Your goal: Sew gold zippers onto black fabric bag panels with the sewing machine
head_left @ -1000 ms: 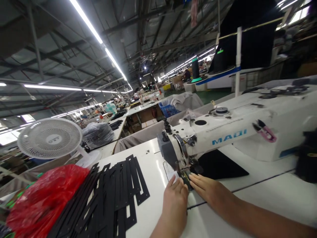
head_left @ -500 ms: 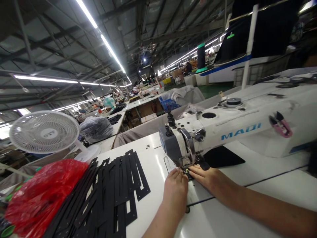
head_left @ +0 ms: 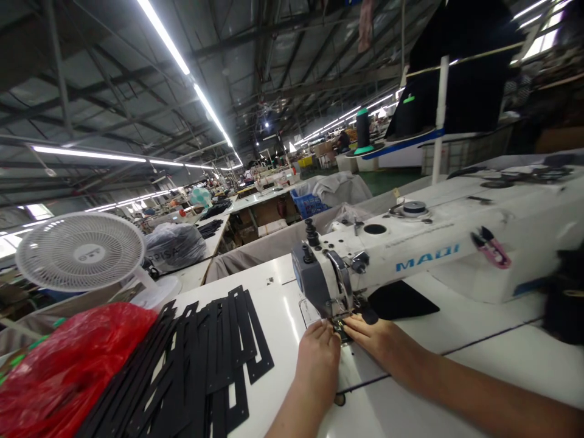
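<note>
Head cam: black strips are lying piled on the surface, apparently waiting. Left hand is resting half-curled by the machine; right hand is lying flatter, fingers extended, can't tell what either's gripping. Black cloth is lying just beyond. Looks mid-job, stitching progress isn't showing.

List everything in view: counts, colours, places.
sewing machine: one, white, right
table: one, white, beneath
fabric piece: one, black, under machine arm
strips: many, black, table's left
plastic bags: two, red and grey, left
fan: one, white, left
snips: one, pink and black, machine's side
thread cones: two, black and green, upper right
basket: one, blue, beyond table
lights: several, white, overhead
distant clutter: uncountable, background
left hand: one, bare, before machine head
right hand: one, bare, beside left hand
</note>
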Available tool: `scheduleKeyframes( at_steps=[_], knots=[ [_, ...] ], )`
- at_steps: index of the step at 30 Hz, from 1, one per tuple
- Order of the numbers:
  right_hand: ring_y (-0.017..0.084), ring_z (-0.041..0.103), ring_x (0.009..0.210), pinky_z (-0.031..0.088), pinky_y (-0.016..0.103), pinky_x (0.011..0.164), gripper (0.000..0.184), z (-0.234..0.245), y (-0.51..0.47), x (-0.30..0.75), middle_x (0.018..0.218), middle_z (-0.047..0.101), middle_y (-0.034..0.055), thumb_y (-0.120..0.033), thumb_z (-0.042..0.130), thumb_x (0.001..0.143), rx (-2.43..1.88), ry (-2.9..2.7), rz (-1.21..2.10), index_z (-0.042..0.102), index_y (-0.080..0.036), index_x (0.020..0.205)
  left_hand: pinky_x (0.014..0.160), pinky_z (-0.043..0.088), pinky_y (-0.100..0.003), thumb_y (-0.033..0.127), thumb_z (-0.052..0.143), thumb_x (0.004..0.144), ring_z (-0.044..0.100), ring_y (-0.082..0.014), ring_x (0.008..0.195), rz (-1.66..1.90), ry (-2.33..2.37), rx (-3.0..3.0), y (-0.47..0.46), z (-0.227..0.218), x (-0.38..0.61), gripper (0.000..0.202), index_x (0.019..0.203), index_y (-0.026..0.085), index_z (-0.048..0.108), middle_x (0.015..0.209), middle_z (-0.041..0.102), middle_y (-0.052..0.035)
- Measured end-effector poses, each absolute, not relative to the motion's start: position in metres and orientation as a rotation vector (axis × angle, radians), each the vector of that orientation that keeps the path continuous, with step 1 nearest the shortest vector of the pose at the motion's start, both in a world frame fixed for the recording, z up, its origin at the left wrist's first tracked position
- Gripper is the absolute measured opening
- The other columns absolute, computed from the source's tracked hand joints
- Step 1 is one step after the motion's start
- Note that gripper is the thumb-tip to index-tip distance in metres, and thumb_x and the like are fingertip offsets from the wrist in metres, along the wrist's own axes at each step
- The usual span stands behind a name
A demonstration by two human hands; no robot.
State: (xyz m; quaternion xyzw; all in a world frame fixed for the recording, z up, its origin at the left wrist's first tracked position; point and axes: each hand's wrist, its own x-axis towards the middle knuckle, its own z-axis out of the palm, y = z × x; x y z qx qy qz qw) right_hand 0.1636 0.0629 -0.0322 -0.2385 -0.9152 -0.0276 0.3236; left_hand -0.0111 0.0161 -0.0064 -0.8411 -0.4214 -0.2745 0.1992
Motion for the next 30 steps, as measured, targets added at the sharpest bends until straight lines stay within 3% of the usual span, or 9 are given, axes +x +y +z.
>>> scheduleKeyframes(
  at_steps=[5,8,17,24,28,30],
  knots=[
    [0.017,0.060,0.095,0.052,0.033,0.080,0.020,-0.025,0.060,0.163,0.106,0.062,0.0055,-0.019,0.044,0.094,-0.621,-2.401,-0.065,0.059,-0.018,0.106,0.082,0.056,-0.037,0.006,0.044,0.086,0.068,-0.0196,0.083,-0.789,-1.173,-2.340,0.016,-0.007,-0.012,0.019,0.084,0.014,0.061,0.086,0.071,-0.0090],
    [0.015,0.061,0.090,0.052,0.027,0.078,0.028,-0.018,0.058,0.159,0.098,0.065,0.0031,-0.011,0.037,0.093,-0.635,-2.399,-0.060,0.063,-0.022,0.098,0.079,0.057,-0.039,0.006,0.040,0.087,0.068,-0.0216,0.085,-0.798,-1.161,-2.335,0.016,-0.006,-0.013,0.022,0.086,0.013,0.061,0.088,0.071,-0.0108],
    [0.017,0.059,0.086,0.048,0.028,0.078,0.026,-0.008,0.058,0.159,0.087,0.062,0.0044,-0.003,0.037,0.089,-0.704,-2.518,0.027,0.059,-0.017,0.086,0.078,0.057,-0.040,0.007,0.039,0.088,0.068,-0.0243,0.086,-0.744,-1.100,-2.393,0.017,0.001,-0.016,0.022,0.087,0.011,0.060,0.089,0.071,-0.0133],
    [0.015,0.057,0.083,0.045,0.026,0.074,0.023,0.000,0.054,0.157,0.090,0.061,0.0020,-0.006,0.041,0.087,-0.793,-2.587,-0.012,0.059,-0.020,0.086,0.077,0.058,-0.039,0.005,0.038,0.086,0.068,-0.0233,0.085,-0.726,-1.067,-2.391,0.019,0.003,-0.018,0.024,0.089,0.012,0.061,0.089,0.071,-0.0124],
    [0.022,0.054,0.093,0.042,0.035,0.079,0.027,0.024,0.069,0.184,0.099,0.059,0.0085,-0.003,0.048,0.077,-1.008,-2.587,-0.107,0.059,-0.017,0.096,0.073,0.058,-0.039,0.005,0.040,0.086,0.069,-0.0237,0.084,-0.742,-1.095,-2.355,0.017,0.007,-0.019,0.023,0.085,0.013,0.062,0.089,0.072,-0.0119],
    [0.026,0.055,0.091,0.041,0.039,0.077,0.028,0.036,0.077,0.203,0.096,0.060,0.0136,0.001,0.050,0.070,-1.154,-2.580,-0.166,0.061,-0.013,0.091,0.071,0.058,-0.039,0.006,0.040,0.086,0.069,-0.0232,0.082,-0.751,-1.126,-2.334,0.012,0.014,-0.021,0.024,0.082,0.015,0.062,0.088,0.072,-0.0107]
  ],
)
